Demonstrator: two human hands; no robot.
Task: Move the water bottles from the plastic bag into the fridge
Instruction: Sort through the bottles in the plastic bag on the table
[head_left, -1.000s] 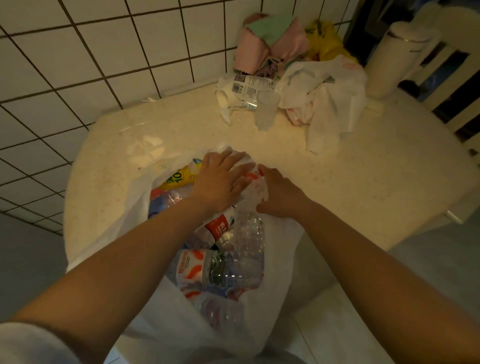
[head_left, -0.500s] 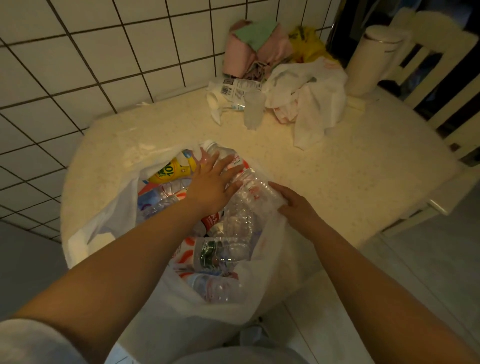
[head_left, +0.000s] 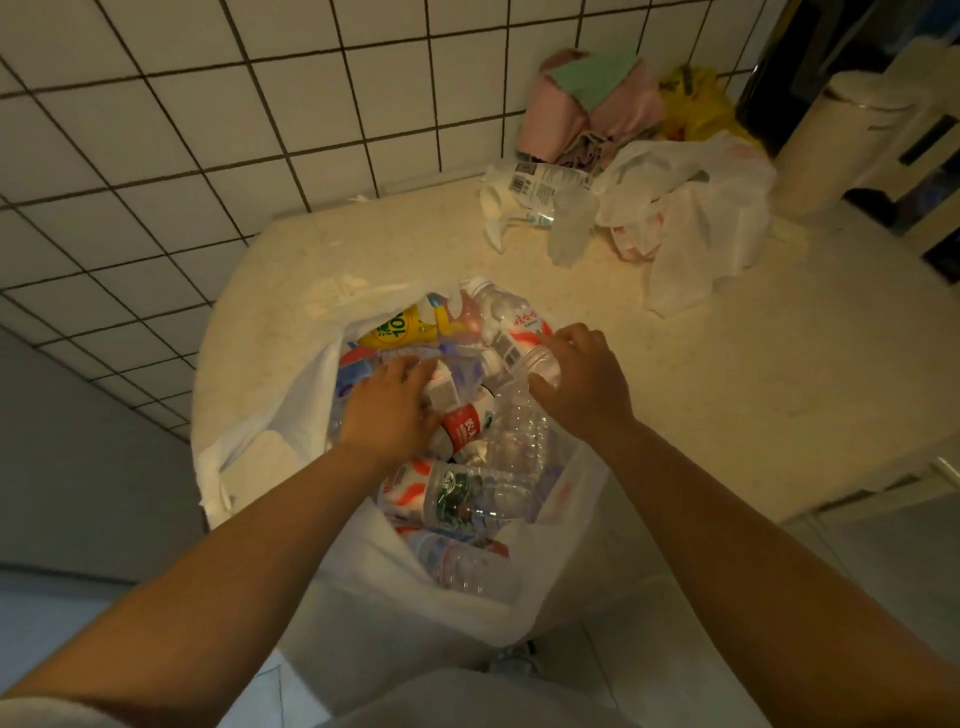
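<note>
Water bottles (head_left: 467, 493) all sit piled in the plastic bag (head_left: 270, 415) on the table's edge; left hand (head_left: 387, 410) grips one, right hand (head_left: 584, 384) clutches a clear bottle (head_left: 519, 431). Fridge unseen, everything left.

Dim, warm light falls on a speckled cream countertop (head_left: 727, 395) set against a white-tiled wall (head_left: 218, 104) with dark grout, a pale cylindrical canister (head_left: 831, 145) standing at its far right corner above light floor tiles (head_left: 883, 571).
</note>
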